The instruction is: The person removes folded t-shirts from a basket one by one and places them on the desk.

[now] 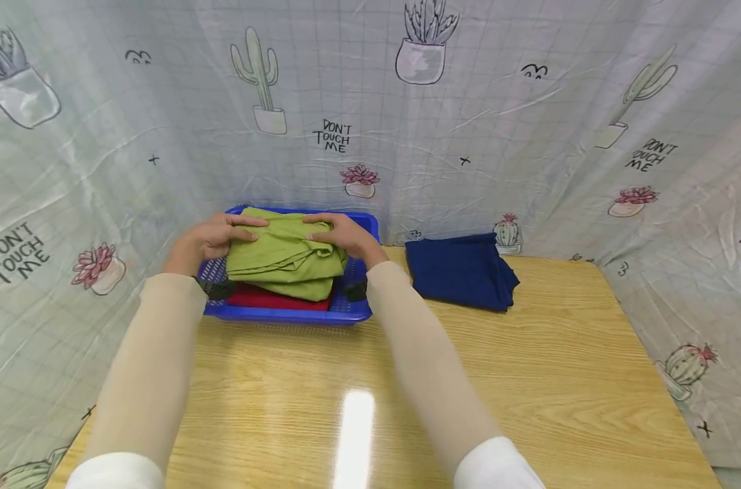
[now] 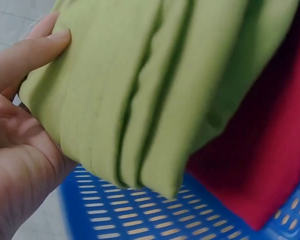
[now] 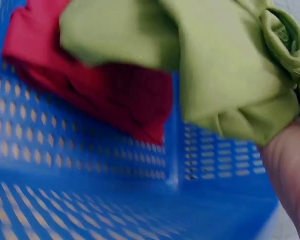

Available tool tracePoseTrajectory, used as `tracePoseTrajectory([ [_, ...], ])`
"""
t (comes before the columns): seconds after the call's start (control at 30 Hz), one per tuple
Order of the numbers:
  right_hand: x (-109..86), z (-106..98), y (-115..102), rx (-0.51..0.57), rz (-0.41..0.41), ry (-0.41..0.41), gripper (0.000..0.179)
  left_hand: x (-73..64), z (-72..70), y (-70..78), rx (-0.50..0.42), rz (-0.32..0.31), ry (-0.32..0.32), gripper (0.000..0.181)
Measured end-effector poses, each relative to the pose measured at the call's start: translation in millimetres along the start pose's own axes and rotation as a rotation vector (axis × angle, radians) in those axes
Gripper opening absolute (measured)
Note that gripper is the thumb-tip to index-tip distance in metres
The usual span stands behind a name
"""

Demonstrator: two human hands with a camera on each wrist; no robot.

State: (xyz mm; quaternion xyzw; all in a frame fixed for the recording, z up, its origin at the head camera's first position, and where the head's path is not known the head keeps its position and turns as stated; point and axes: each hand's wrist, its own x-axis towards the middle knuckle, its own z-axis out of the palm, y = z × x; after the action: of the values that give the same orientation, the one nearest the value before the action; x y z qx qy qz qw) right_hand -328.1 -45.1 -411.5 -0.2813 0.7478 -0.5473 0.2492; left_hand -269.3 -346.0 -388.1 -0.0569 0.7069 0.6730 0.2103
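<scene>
A folded green cloth is held between my two hands over the blue basket. My left hand grips its left edge, thumb on top and the other fingers round the side, as the left wrist view shows. At the opposite edge, my right hand holds the cloth; its fingertips are mostly hidden in the right wrist view. Beneath the green cloth lies a folded red cloth on the basket's slotted bottom. The green cloth's lower front flap hangs over the red one.
On the wooden table, right of the basket, lies a folded dark blue cloth. A printed curtain hangs behind the table and along both sides. Each wrist carries a dark strap-on device.
</scene>
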Motion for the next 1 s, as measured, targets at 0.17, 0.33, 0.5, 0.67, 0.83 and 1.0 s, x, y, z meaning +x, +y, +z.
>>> tracePoseTrajectory([
  [0.17,-7.7,-19,-8,0.034,-0.071,-0.050,0.055,-5.7,-0.4,13.9,0.146,0.085,0.009,0.046],
  [0.33,-12.4,-32,-17,0.041,-0.165,-0.045,0.051,-12.7,2.5,28.0,0.272,0.143,0.043,0.054],
  [0.5,-14.6,-33,-24,0.042,-0.199,-0.003,0.051,-17.4,16.5,34.6,0.219,0.146,0.068,0.062],
  [0.67,-22.6,-33,-31,-0.091,-0.200,0.043,0.060,-20.2,36.3,38.2,0.203,0.171,0.147,0.063],
  [0.83,-43.7,-43,-41,-0.249,-0.215,0.070,0.064,-29.5,50.0,40.6,0.241,0.226,0.227,0.059],
  [1.0,-66.4,-50,-48,-0.224,-0.244,0.087,0.061,-42.5,70.3,43.2,0.113,0.290,0.229,0.053],
])
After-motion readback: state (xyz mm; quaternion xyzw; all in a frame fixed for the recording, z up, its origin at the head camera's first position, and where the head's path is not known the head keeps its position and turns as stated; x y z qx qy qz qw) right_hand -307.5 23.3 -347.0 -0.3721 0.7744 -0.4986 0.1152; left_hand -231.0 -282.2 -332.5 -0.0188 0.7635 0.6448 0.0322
